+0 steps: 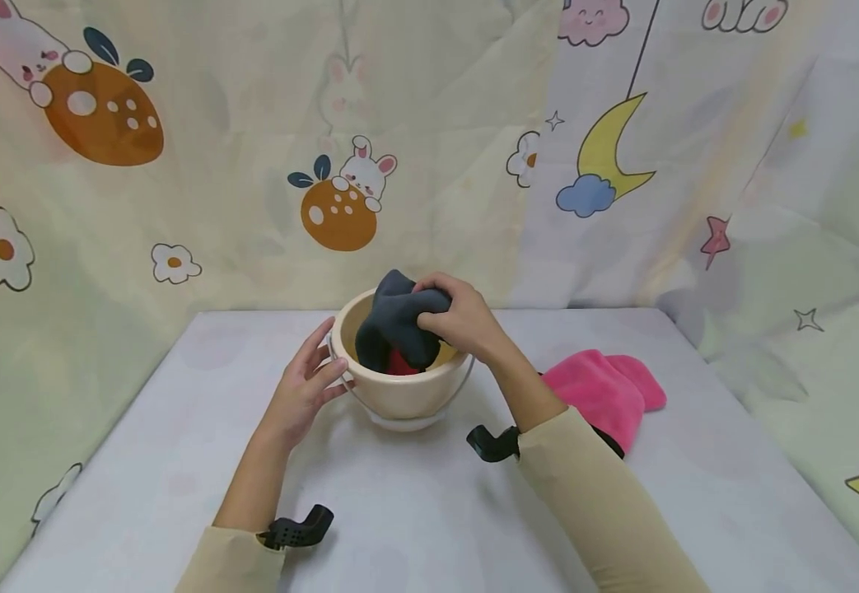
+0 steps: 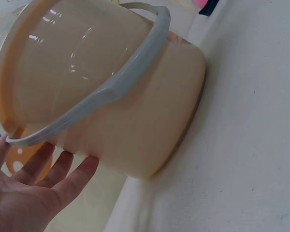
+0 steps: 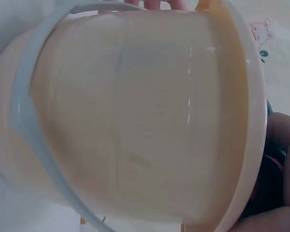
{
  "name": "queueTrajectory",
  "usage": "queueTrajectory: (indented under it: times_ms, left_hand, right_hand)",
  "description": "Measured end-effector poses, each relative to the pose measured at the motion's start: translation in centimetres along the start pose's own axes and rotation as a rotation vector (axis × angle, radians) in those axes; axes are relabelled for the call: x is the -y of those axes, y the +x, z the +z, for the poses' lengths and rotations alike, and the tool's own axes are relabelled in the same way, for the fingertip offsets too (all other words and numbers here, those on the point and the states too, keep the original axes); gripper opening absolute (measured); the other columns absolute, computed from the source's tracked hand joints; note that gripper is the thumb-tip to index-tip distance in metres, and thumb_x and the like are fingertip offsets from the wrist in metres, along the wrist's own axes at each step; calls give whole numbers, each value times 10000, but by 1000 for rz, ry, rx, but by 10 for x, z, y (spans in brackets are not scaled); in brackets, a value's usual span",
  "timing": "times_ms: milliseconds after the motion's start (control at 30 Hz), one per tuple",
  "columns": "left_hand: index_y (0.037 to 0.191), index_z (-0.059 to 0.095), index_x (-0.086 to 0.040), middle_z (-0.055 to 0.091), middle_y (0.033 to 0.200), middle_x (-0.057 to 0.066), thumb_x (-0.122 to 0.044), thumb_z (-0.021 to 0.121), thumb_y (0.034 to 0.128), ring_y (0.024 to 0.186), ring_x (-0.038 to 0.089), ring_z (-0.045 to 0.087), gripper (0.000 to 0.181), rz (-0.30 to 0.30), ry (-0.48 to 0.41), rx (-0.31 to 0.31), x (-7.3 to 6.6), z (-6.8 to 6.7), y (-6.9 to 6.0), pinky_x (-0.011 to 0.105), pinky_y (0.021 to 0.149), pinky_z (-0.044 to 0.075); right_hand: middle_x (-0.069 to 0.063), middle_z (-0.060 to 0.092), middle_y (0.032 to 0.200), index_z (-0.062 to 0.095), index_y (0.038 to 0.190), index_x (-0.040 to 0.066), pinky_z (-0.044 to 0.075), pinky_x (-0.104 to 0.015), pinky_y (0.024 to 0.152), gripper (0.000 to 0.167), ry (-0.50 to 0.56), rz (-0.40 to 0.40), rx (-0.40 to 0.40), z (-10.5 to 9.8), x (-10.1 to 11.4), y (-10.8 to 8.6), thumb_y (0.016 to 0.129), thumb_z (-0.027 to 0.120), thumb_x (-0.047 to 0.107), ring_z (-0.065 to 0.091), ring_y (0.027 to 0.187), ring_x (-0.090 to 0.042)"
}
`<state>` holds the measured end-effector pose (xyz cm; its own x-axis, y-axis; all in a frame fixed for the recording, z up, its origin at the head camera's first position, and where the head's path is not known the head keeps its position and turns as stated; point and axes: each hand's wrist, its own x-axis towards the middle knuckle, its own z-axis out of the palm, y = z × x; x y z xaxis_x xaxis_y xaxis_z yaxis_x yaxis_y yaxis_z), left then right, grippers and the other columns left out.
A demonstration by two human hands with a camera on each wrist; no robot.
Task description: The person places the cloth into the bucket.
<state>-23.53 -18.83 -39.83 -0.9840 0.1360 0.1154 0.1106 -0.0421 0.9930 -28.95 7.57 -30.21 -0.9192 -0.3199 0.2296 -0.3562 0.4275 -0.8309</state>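
A cream bucket [image 1: 399,399] with a grey handle [image 2: 130,70] stands on the table. Dark grey cloth [image 1: 399,317] with a bit of red under it bulges above the bucket's rim. My right hand [image 1: 462,317] pinches the dark cloth at its right side; in the right wrist view that hand [image 3: 282,179] shows partly, beside the rim. The left hand [image 1: 309,380] is at the bucket's left side, thumb near the rim, other fingers spread along the wall. The left wrist view shows its fingertips touching the bucket [image 2: 111,130]. Whatever lies deeper inside is hidden.
Pink cloth [image 1: 599,391] with a dark edge lies on the white table [image 1: 399,511], right of the bucket and partly behind my right forearm. A patterned curtain [image 1: 429,99] hangs behind the table.
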Motion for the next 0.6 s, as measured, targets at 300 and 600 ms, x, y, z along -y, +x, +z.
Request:
queueTrajectory:
  times_ms: [300,600]
  left_hand:
    - [1635,284,-343,376,1595,124,-204,598,1046,1303,211,538,682,-1,-11,4,0,2,3,356,968,591]
    - [1641,274,-318,400,1530,123,-161,579,1047,1221,137,593,686,23,-48,-9,2,4,0,328,940,597]
  right_hand:
    - [-74,635,1317,686,1210,164,518,-458,950,341,-125,13,144,6,4,16,870,676,129,547,1153,-302]
    - [-65,645,1242,694,1198,176,557,-367,801,344,-130,81,323,17,7,32,860,748,151,609,1013,-272]
